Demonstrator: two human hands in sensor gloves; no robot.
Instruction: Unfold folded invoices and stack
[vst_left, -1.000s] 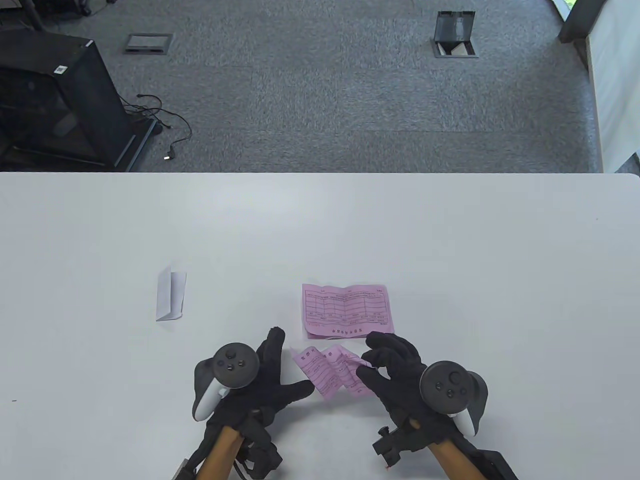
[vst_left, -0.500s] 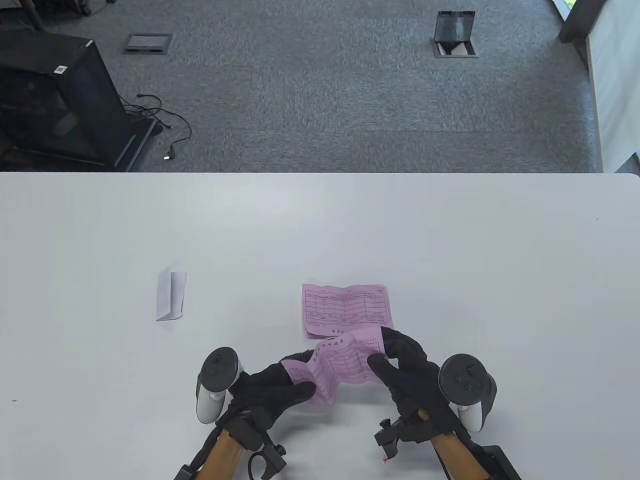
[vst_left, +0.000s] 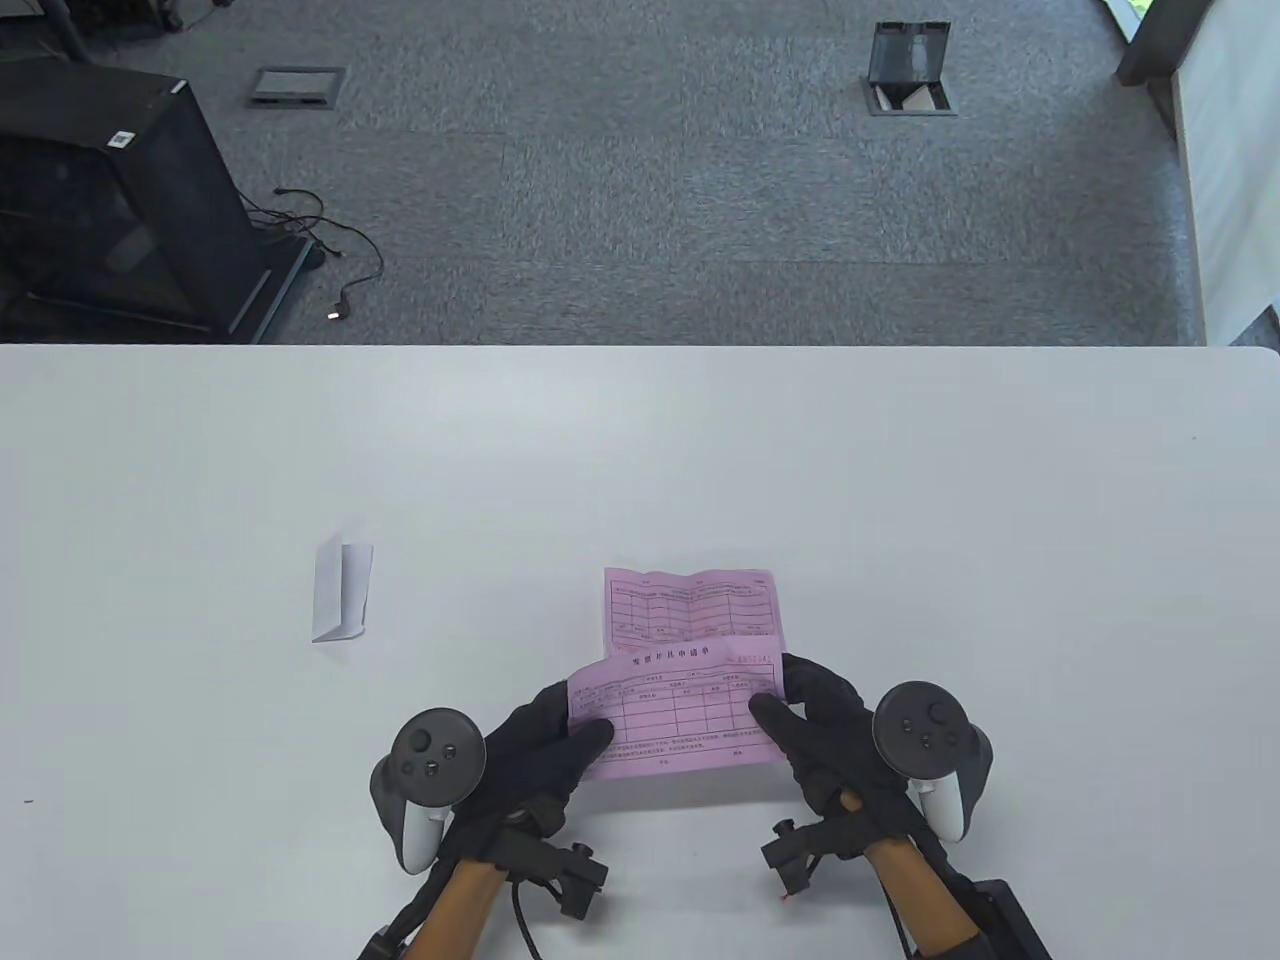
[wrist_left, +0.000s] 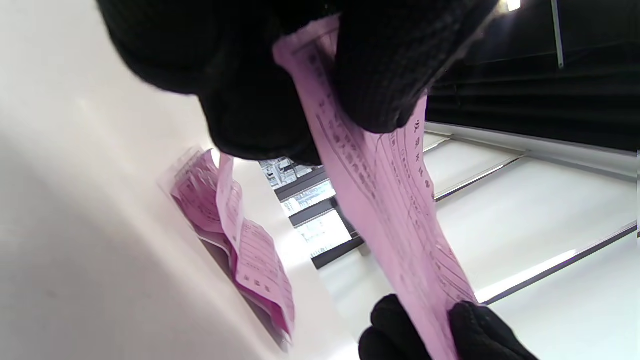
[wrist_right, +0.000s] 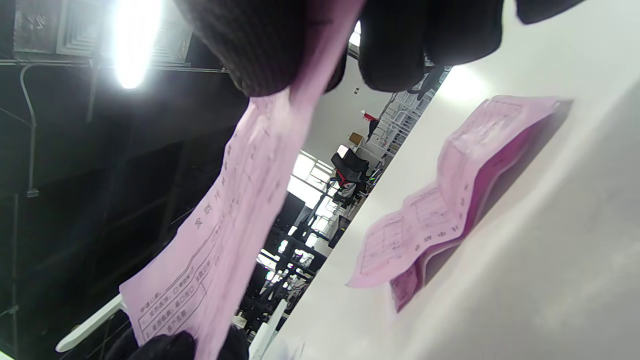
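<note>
Unfolded now, pink invoice (vst_left: 675, 712) hides stack's (vst_left: 690, 602) near edge.

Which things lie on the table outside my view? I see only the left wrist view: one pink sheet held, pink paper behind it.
Observer: A folded white invoice lies apart, far to the left of the pink stack.
Operator: Does the right hand hold the sheet too?
Observer: Yes. The right hand pinches the right edge of the pink invoice, the left hand its left edge.
Operator: Is the sheet above the stack?
Observer: Only its far edge overlaps the stack's near edge.
</note>
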